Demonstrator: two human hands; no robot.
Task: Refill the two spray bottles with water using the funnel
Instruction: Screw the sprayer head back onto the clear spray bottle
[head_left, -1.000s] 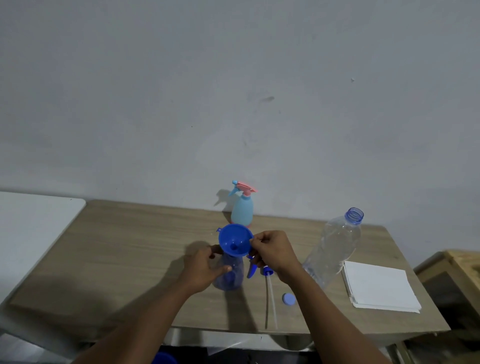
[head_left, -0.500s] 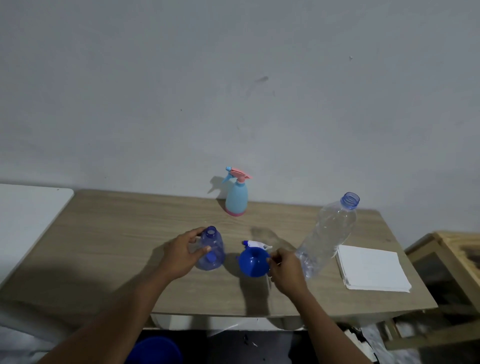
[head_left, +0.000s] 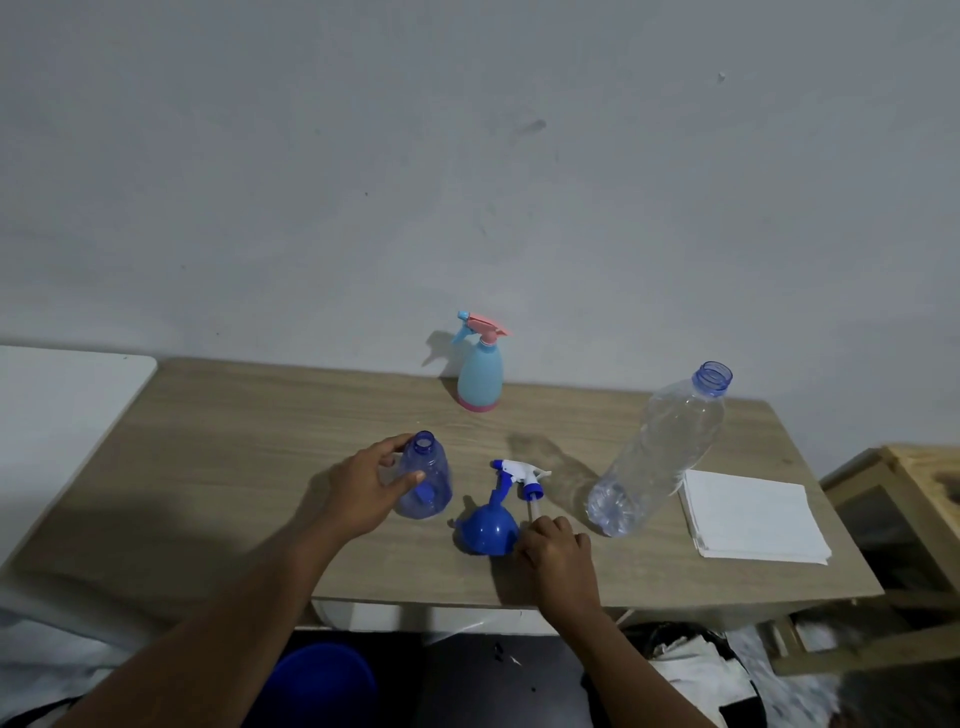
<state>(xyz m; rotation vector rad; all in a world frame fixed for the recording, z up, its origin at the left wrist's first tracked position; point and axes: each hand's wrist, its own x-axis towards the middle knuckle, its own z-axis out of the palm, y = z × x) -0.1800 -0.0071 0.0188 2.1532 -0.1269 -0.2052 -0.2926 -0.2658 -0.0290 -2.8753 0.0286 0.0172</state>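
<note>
Surface (head_left: 218, 452): wood, carries all.
Water bottle (head_left: 660, 457): uncapped, right side; thin clear plastic, looks nearly empty, so light, likely to dent; best held mid-body.
Light-blue sprayer (head_left: 480, 374): capped, at back, untouched.
Blue bottle (head_left: 426, 483): open neck, left-centre; left hand (head_left: 371, 486) grip wrapped round its side. Light, tippy; take by shoulder.
Funnel (head_left: 488, 525): mouth down, stiff; right hand (head_left: 558, 551) fingertips closed at rim.
Trigger head (head_left: 519, 473): lies beside funnel.
</note>
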